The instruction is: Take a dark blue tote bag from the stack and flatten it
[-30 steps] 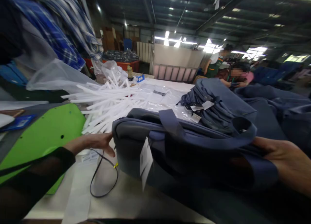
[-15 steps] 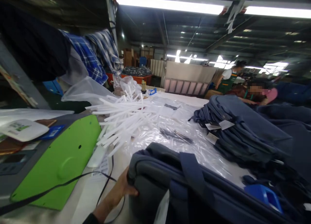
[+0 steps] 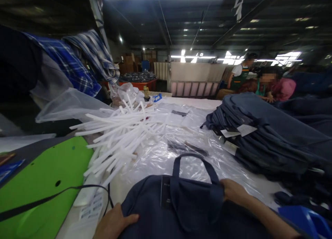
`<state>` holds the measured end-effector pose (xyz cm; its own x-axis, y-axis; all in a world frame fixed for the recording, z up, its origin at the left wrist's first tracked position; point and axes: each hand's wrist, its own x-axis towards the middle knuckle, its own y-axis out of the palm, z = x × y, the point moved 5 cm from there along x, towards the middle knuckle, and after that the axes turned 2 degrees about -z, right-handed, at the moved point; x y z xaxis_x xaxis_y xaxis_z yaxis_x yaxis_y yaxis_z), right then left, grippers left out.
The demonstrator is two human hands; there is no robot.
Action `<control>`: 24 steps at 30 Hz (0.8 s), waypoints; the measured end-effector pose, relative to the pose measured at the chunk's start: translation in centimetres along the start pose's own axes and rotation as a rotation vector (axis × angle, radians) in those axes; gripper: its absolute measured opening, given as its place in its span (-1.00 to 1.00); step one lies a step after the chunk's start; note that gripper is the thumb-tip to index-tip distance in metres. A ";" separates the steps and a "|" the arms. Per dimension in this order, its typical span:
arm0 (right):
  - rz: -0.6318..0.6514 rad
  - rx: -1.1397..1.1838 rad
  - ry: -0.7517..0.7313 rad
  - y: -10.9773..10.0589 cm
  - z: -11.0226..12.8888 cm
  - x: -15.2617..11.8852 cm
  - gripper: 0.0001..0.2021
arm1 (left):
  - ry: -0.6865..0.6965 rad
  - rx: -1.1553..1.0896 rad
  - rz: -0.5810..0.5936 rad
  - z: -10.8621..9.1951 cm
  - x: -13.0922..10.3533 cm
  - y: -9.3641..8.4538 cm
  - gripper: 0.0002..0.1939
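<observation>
Navy bag [image 3: 176, 204] flat on the table [image 3: 261, 189], just in front of the clear plastic sheeting [image 3: 166, 152], its handle loop standing up. Left hand [image 3: 114, 225] pressed open-palmed on the bag's near left corner, right hand [image 3: 233, 194] laid on its upper right edge, neither clamped. White strips [image 3: 116, 135] heaped left of the sheeting, stacked navy bags [image 3: 264, 135] to its right.

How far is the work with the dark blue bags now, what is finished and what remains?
Seemingly done: a stack of dark blue fabric bags with paper tags lies at the right. In hand: the left hand and right hand press one navy bag flat on the table. Left: clear plastic sleeves and white plastic strips lie unused.
</observation>
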<state>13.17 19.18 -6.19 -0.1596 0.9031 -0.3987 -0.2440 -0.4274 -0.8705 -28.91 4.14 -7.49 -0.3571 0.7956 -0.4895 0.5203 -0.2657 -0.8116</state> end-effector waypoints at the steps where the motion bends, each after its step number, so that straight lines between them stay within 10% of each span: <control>1: 0.026 0.015 -0.003 1.4 0.3 1.6 -0.80 | -0.025 0.058 0.018 -0.7 0.6 0.0 -0.40; 8: 0.047 0.123 -0.011 5.9 -2.6 6.4 -0.79 | 0.197 0.382 0.067 -6.0 2.0 0.3 -0.26; 17: 0.038 0.225 -0.046 7.7 -3.8 7.7 -0.41 | 0.570 0.359 -0.011 -20.3 8.4 3.0 -0.60; 24: -0.092 0.034 -0.274 7.4 -2.5 4.6 -0.43 | 0.584 0.459 0.183 -19.9 10.5 6.8 -0.65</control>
<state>13.05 20.26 -15.23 -0.3865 0.8952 -0.2218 -0.3001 -0.3495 -0.8876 -13.69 21.47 -11.80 0.2381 0.8420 -0.4841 0.1119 -0.5189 -0.8475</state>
